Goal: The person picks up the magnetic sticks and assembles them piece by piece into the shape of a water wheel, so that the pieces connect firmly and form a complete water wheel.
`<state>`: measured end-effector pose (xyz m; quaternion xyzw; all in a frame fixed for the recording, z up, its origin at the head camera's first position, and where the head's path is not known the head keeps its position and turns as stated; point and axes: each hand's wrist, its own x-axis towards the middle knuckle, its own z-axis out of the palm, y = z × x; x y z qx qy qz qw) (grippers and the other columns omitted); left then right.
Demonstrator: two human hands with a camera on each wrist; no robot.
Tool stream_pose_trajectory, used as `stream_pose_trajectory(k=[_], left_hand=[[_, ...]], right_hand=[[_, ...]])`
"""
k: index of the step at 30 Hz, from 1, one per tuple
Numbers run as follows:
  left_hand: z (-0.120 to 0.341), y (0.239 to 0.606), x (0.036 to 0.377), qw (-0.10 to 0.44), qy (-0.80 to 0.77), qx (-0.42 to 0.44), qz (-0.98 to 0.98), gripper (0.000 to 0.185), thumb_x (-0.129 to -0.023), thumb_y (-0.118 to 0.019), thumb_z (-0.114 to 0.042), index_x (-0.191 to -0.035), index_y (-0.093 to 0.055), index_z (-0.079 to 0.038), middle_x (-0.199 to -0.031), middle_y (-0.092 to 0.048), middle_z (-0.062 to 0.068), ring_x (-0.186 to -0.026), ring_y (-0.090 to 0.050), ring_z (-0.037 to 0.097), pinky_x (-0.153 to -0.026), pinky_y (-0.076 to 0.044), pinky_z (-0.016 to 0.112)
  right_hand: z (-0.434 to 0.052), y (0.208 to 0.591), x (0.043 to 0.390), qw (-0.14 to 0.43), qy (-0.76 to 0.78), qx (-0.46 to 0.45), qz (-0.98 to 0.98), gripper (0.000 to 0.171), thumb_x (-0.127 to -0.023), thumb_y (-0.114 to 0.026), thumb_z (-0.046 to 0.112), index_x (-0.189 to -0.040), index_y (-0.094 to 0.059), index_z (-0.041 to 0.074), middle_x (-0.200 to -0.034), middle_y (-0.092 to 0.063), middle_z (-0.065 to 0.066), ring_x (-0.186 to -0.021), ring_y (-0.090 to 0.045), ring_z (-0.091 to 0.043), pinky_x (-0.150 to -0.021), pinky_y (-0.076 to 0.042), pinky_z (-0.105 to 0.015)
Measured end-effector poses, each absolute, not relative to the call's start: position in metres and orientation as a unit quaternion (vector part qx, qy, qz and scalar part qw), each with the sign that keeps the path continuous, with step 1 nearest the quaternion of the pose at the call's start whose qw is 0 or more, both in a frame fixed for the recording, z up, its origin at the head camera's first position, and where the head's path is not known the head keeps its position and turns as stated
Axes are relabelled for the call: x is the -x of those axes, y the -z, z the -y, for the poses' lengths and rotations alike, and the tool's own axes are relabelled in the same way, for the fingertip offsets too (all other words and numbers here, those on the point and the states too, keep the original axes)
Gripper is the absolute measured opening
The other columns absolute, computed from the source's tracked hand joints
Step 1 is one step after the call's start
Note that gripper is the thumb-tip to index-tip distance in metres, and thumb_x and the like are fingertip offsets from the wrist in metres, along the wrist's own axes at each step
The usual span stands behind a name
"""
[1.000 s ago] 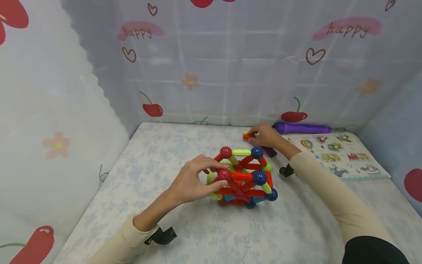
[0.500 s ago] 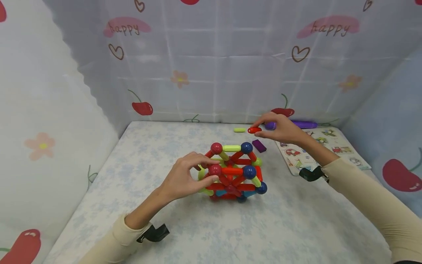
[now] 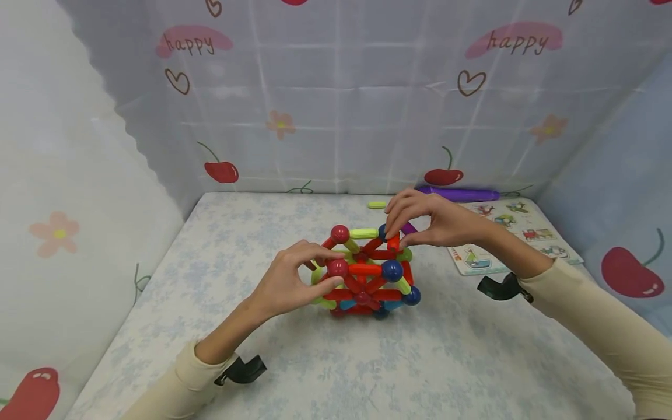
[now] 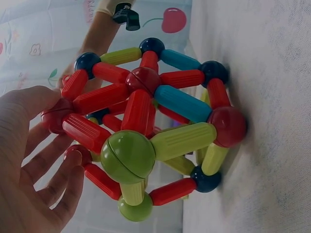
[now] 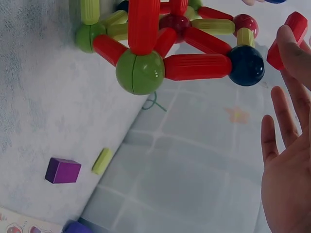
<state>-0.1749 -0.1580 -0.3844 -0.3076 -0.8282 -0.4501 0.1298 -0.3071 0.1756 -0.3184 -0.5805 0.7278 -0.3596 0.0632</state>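
Observation:
A model of magnetic rods and balls (image 3: 366, 269) stands on the table, built of red, yellow-green and blue rods with red, dark blue and green balls. My left hand (image 3: 294, 280) pinches its upper near red ball (image 3: 338, 268) between thumb and forefinger; in the left wrist view the other fingers spread beside the frame. My right hand (image 3: 438, 220) pinches a short red magnetic rod (image 5: 290, 40) over the model's far right top. In the right wrist view the rod is apart from the dark blue corner ball (image 5: 246, 65).
Behind the model lie a loose yellow-green rod (image 3: 376, 205) and a purple block (image 5: 63, 170). A purple pen-like stick (image 3: 464, 195) rests at the back edge beside an illustrated board (image 3: 543, 224) on the right. Patterned curtains rise at the back and sides.
My right hand has picked up the red rod from the back of the table and carried it forward and left to the model. The left hand keeps its grip on the red ball.

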Motion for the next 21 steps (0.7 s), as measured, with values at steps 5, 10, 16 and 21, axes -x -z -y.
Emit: stream_pose_trajectory(k=[5, 10, 16, 21], left_hand=[[0.1583, 0.3841, 0.1745, 0.13, 0.454, 0.309, 0.826, 0.037, -0.09, -0.09, -0.021, -0.125, -0.081, -0.017, -0.105, -0.075, -0.007, -0.095, -0.065, 0.02, -0.075, -0.062, 0.039], [0.1581, 0.3854, 0.1741, 0.13, 0.456, 0.31, 0.824, 0.036, -0.09, -0.09, -0.022, -0.125, -0.081, -0.015, -0.106, -0.076, -0.006, -0.095, -0.064, 0.015, -0.075, -0.062, 0.039], [0.1581, 0.3848, 0.1739, 0.128, 0.455, 0.312, 0.824, 0.037, -0.09, -0.09, -0.022, -0.125, -0.081, -0.016, -0.105, -0.075, -0.007, -0.095, -0.066, 0.022, -0.075, -0.062, 0.036], [0.1589, 0.3851, 0.1749, 0.132, 0.457, 0.314, 0.822, 0.036, -0.09, -0.09, -0.021, -0.125, -0.081, -0.018, -0.105, -0.075, -0.007, -0.094, -0.066, 0.028, -0.075, -0.061, 0.035]], right_hand=[[-0.1711, 0.3214, 0.3068, 0.074, 0.354, 0.602, -0.712, 0.041, -0.083, -0.087, -0.006, -0.111, -0.083, 0.025, -0.118, -0.077, 0.005, -0.134, -0.052, -0.017, -0.116, -0.038, -0.032], [-0.1682, 0.3235, 0.3064, 0.079, 0.34, 0.605, -0.716, 0.039, -0.085, -0.087, -0.002, -0.109, -0.083, 0.027, -0.117, -0.077, 0.008, -0.134, -0.052, -0.017, -0.118, -0.036, -0.032], [-0.1678, 0.3232, 0.3052, 0.076, 0.329, 0.606, -0.72, 0.038, -0.086, -0.086, -0.001, -0.109, -0.083, 0.028, -0.118, -0.077, 0.008, -0.133, -0.053, -0.017, -0.117, -0.036, -0.032], [-0.1675, 0.324, 0.3069, 0.065, 0.325, 0.621, -0.71, 0.042, -0.085, -0.085, -0.006, -0.111, -0.082, 0.028, -0.119, -0.077, 0.006, -0.134, -0.053, -0.017, -0.119, -0.036, -0.029]])
